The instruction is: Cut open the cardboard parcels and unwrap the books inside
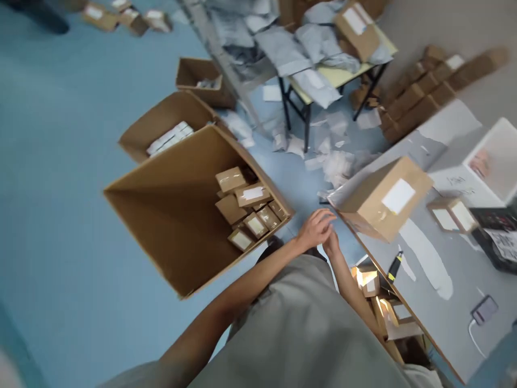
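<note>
My left hand (317,229) is in front of my body, its fingers extended and slightly bent over my right hand (332,243). The two hands meet or nearly meet, and I see nothing held between them. The fingers of my right hand are mostly hidden behind the left. To the left of my hands a large open carton (161,226) holds several small taped parcels (254,223) with white labels. To their right, a sealed brown box (388,199) with a white label stands at the edge of the grey worktable (440,334).
A utility knife (395,267), a phone (484,310) on a cable, a small box (451,214) and a white bin (493,161) are on the worktable. Another open carton (137,129) stands behind the large one. Grey mailer bags (283,51) cover a folding table; paper scraps (337,164) litter the floor.
</note>
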`<action>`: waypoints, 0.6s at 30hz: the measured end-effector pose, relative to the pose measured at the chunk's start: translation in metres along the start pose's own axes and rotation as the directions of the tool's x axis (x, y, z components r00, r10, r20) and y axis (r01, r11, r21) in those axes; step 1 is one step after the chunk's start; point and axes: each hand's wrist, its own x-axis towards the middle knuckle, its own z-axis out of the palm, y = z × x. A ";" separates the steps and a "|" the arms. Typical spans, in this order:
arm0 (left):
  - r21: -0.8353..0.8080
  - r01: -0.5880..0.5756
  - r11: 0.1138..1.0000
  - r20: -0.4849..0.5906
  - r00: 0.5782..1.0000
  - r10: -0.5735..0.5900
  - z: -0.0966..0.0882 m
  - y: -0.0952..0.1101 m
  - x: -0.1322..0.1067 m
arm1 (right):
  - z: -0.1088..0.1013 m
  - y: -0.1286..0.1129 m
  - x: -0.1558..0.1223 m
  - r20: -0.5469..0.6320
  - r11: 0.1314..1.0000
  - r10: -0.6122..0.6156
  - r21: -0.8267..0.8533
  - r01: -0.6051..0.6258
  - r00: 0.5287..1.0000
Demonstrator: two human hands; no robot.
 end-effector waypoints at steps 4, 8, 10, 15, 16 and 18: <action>0.036 0.323 0.946 -0.213 0.927 -0.309 -0.081 -0.059 -0.083 | 0.061 0.024 -0.006 0.030 0.990 0.105 -0.098 -0.102 0.994; -0.023 0.564 0.826 -0.364 0.764 -0.532 -0.146 -0.101 -0.177 | 0.131 0.038 -0.016 0.108 0.981 0.100 -0.176 -0.080 0.989; -0.071 0.657 0.750 -0.406 0.668 -0.624 -0.169 -0.119 -0.217 | 0.168 0.045 -0.018 0.158 0.961 0.100 -0.269 -0.055 0.982; -0.173 0.762 0.624 -0.455 0.500 -0.737 -0.208 -0.171 -0.275 | 0.259 0.069 0.001 0.362 0.821 0.049 -0.545 0.169 0.931; -0.189 0.771 0.608 -0.459 0.478 -0.749 -0.214 -0.183 -0.280 | 0.276 0.074 0.009 0.409 0.774 0.030 -0.587 0.238 0.912; -0.214 0.791 0.574 -0.457 0.438 -0.774 -0.224 -0.211 -0.283 | 0.310 0.084 0.028 0.501 0.652 0.012 -0.660 0.373 0.865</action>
